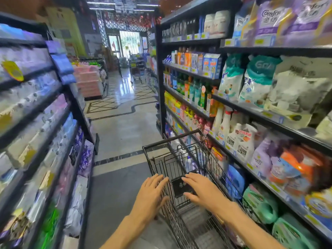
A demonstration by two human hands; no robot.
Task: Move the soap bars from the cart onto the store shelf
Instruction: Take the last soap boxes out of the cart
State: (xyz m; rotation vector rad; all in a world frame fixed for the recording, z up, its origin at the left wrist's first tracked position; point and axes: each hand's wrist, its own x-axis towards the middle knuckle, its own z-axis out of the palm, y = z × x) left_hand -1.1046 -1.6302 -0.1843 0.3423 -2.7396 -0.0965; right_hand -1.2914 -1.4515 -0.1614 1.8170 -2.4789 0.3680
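On the left stands a shelf (36, 108) full of blurry soft packs in white, blue and purple. A shiny floor (125, 123) runs down the middle, far ahead to a bright door (129, 42).

The left hand (152, 192) lies flat on the near left edge of the cart (181, 159), fingers straight, gripping nothing. The cart is black wire and stands just beside the right shelf. The right hand (199, 190) is released too, fingers spread. It rests on a dark flap (179, 187) at the near end of the cart.

I cannot make out any soap bars in the cart; the inside is too blurry to tell.

On the right, the store shelf (260, 114) holds bottles (222, 126), bags (258, 81) and green jugs (260, 203).
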